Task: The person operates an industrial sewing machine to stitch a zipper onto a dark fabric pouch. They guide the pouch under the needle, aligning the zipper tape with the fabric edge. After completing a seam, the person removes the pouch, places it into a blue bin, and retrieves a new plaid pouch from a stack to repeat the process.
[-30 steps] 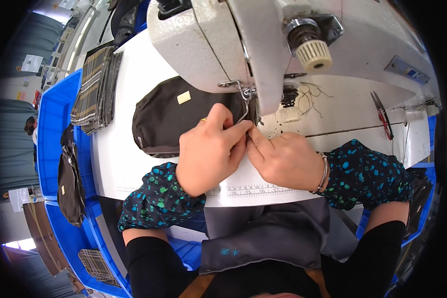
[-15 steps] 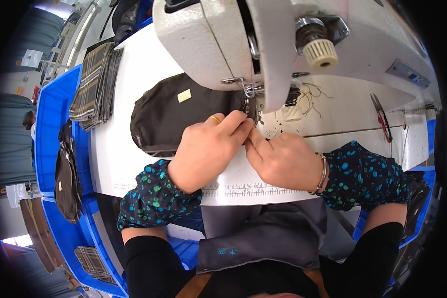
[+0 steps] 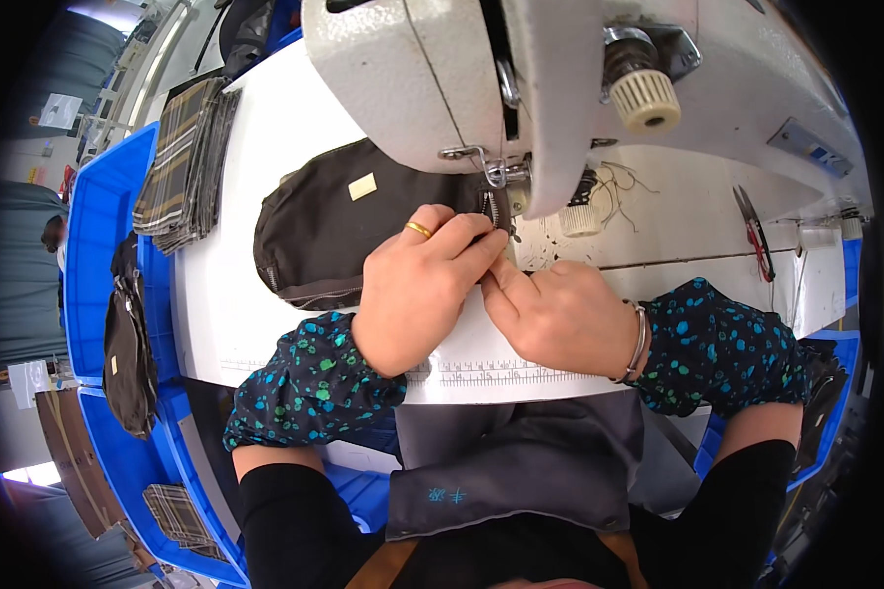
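A dark brown zippered bag (image 3: 324, 226) with a small cream label lies flat on the white table under the sewing machine (image 3: 413, 88). My left hand (image 3: 417, 290), a ring on one finger, is closed on the bag's right edge, its fingertips on the zipper (image 3: 491, 206) just below the presser foot (image 3: 501, 175). Close beside it, my right hand (image 3: 550, 314) has its fingers bent and pressed on the same edge, tips touching my left hand and partly hidden. Red-and-black scissors (image 3: 759, 236) lie to the right, beyond some loose threads (image 3: 614, 191).
A plaid fabric stack (image 3: 179, 157) sits at the table's left. Blue bins (image 3: 93, 324) beside it hold dark pouches (image 3: 128, 363) and more plaid pieces (image 3: 182, 515). Another blue bin (image 3: 835, 363) stands at the right. A person (image 3: 57, 236) shows in the left background.
The zipper now runs straight down from the presser foot instead of slanting leftward. My left fingers have shifted and bunched over it. My right hand has barely moved.
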The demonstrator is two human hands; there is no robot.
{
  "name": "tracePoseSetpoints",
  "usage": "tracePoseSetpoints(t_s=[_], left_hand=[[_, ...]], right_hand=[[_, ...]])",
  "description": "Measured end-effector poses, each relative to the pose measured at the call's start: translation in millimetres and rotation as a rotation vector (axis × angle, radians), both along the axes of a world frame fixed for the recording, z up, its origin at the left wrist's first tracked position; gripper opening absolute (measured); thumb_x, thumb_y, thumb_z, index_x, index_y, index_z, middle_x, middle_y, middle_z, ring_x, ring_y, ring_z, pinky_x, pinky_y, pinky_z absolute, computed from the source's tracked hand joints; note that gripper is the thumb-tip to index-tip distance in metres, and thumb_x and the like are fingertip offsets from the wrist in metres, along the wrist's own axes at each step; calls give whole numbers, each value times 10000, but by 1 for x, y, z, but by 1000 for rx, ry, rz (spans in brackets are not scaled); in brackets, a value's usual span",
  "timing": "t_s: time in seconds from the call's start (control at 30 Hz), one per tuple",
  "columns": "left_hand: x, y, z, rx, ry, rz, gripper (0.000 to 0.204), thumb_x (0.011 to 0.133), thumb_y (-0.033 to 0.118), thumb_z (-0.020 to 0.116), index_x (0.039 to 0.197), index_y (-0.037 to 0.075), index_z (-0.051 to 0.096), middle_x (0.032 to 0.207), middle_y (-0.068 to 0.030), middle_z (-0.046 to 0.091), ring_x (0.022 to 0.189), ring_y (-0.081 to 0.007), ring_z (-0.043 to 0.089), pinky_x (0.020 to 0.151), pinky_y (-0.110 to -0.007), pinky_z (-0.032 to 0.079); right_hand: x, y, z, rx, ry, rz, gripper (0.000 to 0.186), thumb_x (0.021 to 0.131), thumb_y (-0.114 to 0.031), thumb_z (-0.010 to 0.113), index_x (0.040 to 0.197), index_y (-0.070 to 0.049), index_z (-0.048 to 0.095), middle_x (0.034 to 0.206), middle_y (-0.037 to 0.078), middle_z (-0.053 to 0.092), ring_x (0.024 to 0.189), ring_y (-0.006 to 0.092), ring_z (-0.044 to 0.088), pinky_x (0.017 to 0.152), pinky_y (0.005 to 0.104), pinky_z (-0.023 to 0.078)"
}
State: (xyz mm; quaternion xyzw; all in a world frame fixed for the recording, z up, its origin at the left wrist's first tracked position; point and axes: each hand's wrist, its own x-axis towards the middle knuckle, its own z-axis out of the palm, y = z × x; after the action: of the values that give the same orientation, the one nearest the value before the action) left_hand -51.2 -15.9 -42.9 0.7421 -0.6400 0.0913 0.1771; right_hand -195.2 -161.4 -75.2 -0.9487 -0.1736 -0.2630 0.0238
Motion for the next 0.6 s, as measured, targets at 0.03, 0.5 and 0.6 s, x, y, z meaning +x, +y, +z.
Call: tracePoseSetpoints(t_s=[0.03, 0.5, 0.6], left_hand=[[0, 0, 0, -4, -12, 3, 418, 715, 46, 751, 1121, 137, 785, 1126, 25, 731, 1002, -226, 696, 763, -319, 595], [3, -3, 10, 140, -65, 25, 396, 786, 101, 702, 1179, 85, 742, 1182, 10, 689, 1053, -215, 665, 643, -323, 602], [6, -12, 11, 159, -48, 52, 407, 779, 120, 732, 1184, 78, 734, 1115, -2, 679, 1016, -242, 664, 644, -348, 601]], right_hand=[[0, 0, 1, 10, 1, 1, 198, 790, -146, 673, 868, 34, 704, 980, 254, 741, 505, 159, 625, 467, 293, 484], [8, -3, 6, 9, 27, -68, 176, 798, -125, 669, 908, 10, 693, 829, 129, 695, 531, 150, 643, 458, 306, 489], [15, -8, 3, 27, 35, -112, 173, 805, -134, 673, 921, -7, 689, 760, 59, 646, 561, 142, 651, 466, 307, 491]])
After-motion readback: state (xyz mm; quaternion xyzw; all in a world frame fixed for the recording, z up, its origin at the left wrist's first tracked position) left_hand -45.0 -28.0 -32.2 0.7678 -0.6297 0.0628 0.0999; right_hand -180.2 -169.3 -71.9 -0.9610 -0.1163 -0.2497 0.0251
